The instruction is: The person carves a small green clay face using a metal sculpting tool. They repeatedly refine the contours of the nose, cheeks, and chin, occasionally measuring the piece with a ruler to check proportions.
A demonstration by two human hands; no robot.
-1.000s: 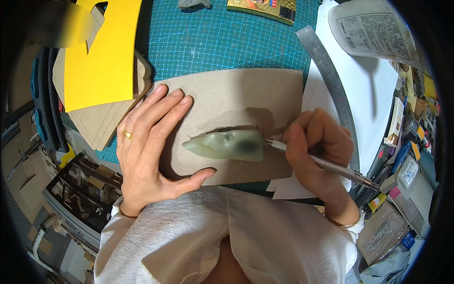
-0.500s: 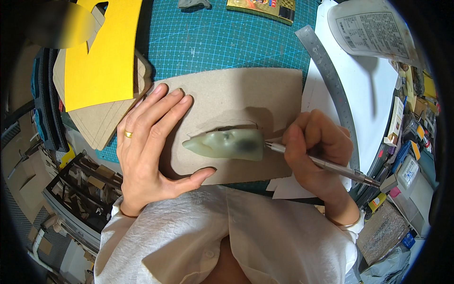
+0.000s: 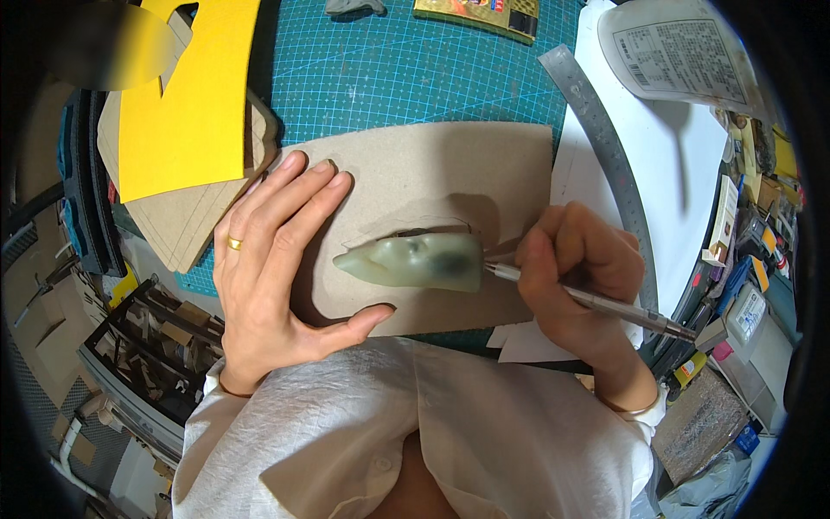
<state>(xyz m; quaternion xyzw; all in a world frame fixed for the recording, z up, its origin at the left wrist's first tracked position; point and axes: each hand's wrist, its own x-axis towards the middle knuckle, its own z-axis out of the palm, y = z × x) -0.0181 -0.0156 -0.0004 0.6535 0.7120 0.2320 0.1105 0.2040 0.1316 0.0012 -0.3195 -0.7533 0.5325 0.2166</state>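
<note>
1 green stone [image 3: 415, 259] lying on cardboard [image 3: 389, 164], pointed end facing left hand [image 3: 268, 259]. Left grip spreading apart left of stone, resting on cardboard, likely keeping it steady. Right hand [image 3: 588, 277] clamping grip on pen [image 3: 618, 309] right of stone, pinching near tip, likely for control.

L hand [image 3: 268, 259] spread on card [image 3: 424, 169]; pen [image 3: 618, 310] in R hand's grip [image 3: 581, 278], tip nr green piece's [image 3: 411, 261] blunt end. Ruler [image 3: 601, 138] & paper [image 3: 653, 186] to R.
</note>
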